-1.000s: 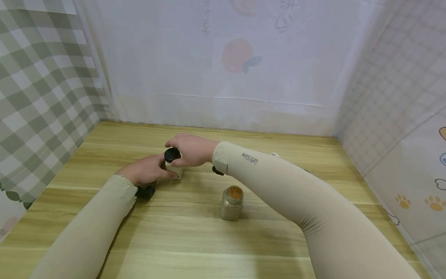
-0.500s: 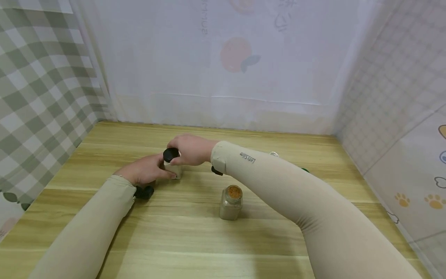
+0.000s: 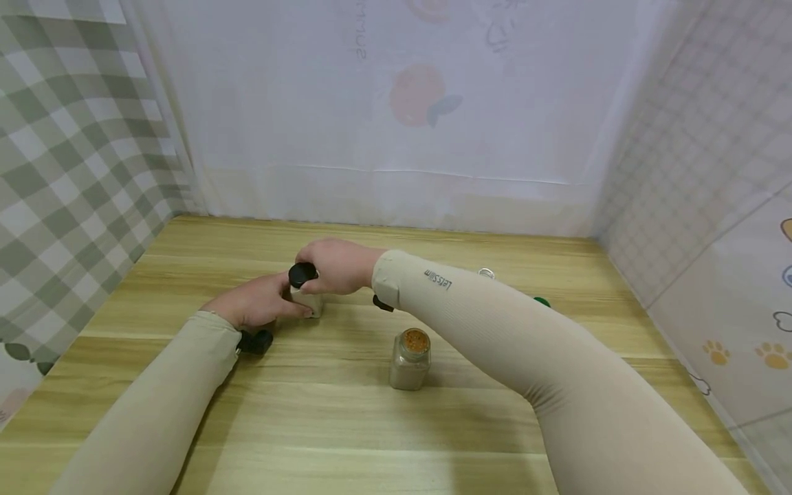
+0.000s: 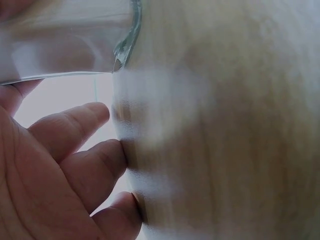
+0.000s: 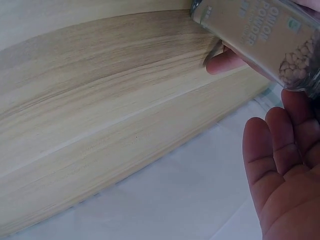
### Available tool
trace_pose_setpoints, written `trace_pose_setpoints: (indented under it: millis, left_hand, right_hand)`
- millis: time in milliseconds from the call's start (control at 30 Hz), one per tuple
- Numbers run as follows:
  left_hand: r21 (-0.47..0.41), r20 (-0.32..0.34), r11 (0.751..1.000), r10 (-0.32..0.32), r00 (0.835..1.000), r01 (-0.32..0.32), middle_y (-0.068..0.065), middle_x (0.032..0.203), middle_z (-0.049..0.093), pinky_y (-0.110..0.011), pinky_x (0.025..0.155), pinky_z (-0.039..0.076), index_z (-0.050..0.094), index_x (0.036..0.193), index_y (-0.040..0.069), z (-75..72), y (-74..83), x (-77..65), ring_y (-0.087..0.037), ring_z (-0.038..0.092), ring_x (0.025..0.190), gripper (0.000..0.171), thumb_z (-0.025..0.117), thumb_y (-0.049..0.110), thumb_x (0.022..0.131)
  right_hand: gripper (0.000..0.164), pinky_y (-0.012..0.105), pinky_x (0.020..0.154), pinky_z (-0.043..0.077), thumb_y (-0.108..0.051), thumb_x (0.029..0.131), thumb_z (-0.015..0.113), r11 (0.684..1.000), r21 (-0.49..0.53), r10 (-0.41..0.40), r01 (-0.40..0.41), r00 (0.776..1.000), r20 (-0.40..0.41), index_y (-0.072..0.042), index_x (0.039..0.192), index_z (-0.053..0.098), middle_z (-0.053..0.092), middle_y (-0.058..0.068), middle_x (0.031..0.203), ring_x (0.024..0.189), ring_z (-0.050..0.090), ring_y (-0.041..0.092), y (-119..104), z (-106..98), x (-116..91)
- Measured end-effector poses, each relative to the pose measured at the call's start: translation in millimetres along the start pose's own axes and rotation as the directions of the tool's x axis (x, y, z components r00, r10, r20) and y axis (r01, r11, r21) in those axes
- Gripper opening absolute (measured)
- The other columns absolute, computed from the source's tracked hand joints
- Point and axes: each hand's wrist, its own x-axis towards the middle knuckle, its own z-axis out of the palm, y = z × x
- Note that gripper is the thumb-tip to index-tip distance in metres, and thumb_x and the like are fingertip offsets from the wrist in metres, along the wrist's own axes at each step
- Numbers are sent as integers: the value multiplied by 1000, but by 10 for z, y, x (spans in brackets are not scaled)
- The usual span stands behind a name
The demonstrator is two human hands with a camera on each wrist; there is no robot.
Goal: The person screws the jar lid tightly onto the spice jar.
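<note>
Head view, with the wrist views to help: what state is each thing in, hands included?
Black cap, on the onion powder jar; how tight, cannot tell.
Onion powder jar, upright, held.
Left hand, holding the onion powder jar's body.
Right hand, pinching the black cap.
Other jar, upright on the table, uncapped, orange-brown contents showing.
Green thing, mostly hidden behind the right sleeve; state unclear.
Silver-rimmed thing, partly hidden; state unclear.

You're at a makeshift, screened-off workspace, room type unclear: your wood-grain table point(image 3: 322, 426) is walled by green gingham fabric point(image 3: 68, 137), a fruit-print sheet point(image 3: 278, 103) and a paw-print sheet point(image 3: 736, 295).
</note>
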Motion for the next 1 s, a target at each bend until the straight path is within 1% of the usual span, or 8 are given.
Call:
trace_pose_setpoints:
  millis: [167,433,533,700,833,900,1000]
  left_hand:
    - [9,-6,1000,1,1000,-1,-13,140,61,-44,95,49,56,143,17,5,7,8,-26,59,112,61,76,49,95]
    - [-16,11,999,-31,999,31,-14,137,62,-41,90,49,57,142,16,10,12,13,-26,59,105,60,76,48,95]
    - [-18,8,999,-37,999,37,-14,137,62,-42,91,49,58,141,16,8,18,13,-27,59,106,59,76,49,95]
    - [-4,8,999,-46,999,46,-16,141,61,-45,95,49,55,143,15,5,27,8,-29,59,112,63,76,51,94]
    - [-9,12,999,-53,999,53,-16,142,59,-47,97,49,55,142,15,1,32,1,-30,58,114,64,76,52,94]
    - [-11,15,999,-48,999,48,-14,145,58,-48,98,49,56,142,15,1,33,-1,-30,58,118,63,75,51,95]
    - [-12,23,999,-53,998,53,-13,138,62,-46,95,50,59,136,15,0,31,0,-29,60,113,57,75,51,95]
  right_hand:
    - [35,27,89,49,-37,105,65,1000,5,2,-2,1000,-7,-12,130,65,65,-2,120,104,59,13,6,6,3]
    - [33,26,84,48,-38,106,65,1000,14,12,-12,1000,3,-13,127,65,65,-2,114,98,59,13,20,16,3]
    - [31,24,80,46,-39,106,64,1000,11,18,-18,1000,5,-13,123,65,64,-3,109,93,58,13,18,12,7]
    - [32,23,71,41,-44,104,65,999,-20,28,-28,1000,-3,-13,111,65,62,-2,97,82,54,12,9,-2,10]
    - [32,21,67,39,-48,103,65,999,-42,27,-28,1000,-8,-15,104,64,61,-4,91,78,52,11,13,-7,9]
    - [32,22,67,40,-48,102,66,999,-28,30,-30,1000,-1,-16,104,64,62,-4,91,77,53,11,18,-12,9]
    - [38,24,70,44,-51,99,69,999,-10,37,-37,999,28,-14,110,66,66,-2,98,82,57,13,27,-29,6]
